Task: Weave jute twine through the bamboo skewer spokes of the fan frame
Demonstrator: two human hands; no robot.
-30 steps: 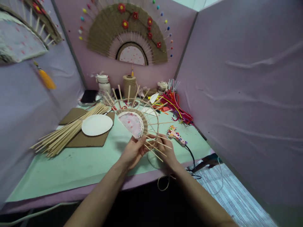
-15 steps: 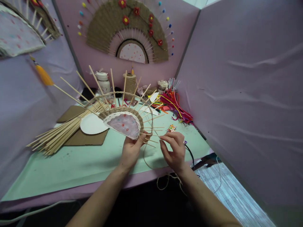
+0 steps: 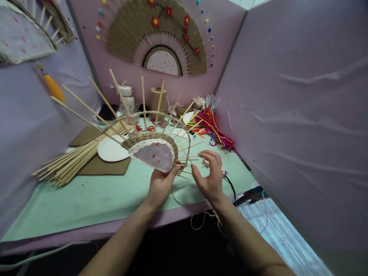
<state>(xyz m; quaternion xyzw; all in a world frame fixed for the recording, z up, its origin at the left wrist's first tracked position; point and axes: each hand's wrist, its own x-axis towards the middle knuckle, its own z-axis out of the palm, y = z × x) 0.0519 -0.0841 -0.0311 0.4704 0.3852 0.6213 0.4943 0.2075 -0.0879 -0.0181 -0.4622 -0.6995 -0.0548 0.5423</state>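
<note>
Holding my work over the mint-green table top (image 3: pixel 86 199), I have the biggest piece in my grip: the half-round fan frame (image 3: pixel 153 155), a pink spotted fabric centre edged in white lace, banded in woven jute and bristling with wooden skewer spokes. My left hand (image 3: pixel 161 186) clamps its lower right corner, thumb pressed on the fabric face, so the frame stands tilted up just above that hand. My right hand (image 3: pixel 209 178) hovers just right of the short spoke tips, fingers apart and loosely curled, thumb pointing at the spokes; it grips nothing that I can see.

Well out to the left of my left hand lies a loose bundle of pale bamboo skewers (image 3: pixel 71 163), resting partly on flat brown cardboard sheets (image 3: pixel 103 166). A white oval paper plate (image 3: pixel 110 150) sits on the cardboard, partly hidden behind the frame. Beyond my right hand is a heap of bright pipe cleaners (image 3: pixel 214 128). A patterned glue gun (image 3: pixel 205 162) peeks out just behind that hand's fingers. A thin strand of jute twine (image 3: pixel 176 198) hangs from the frame, curving down between my wrists.
</note>
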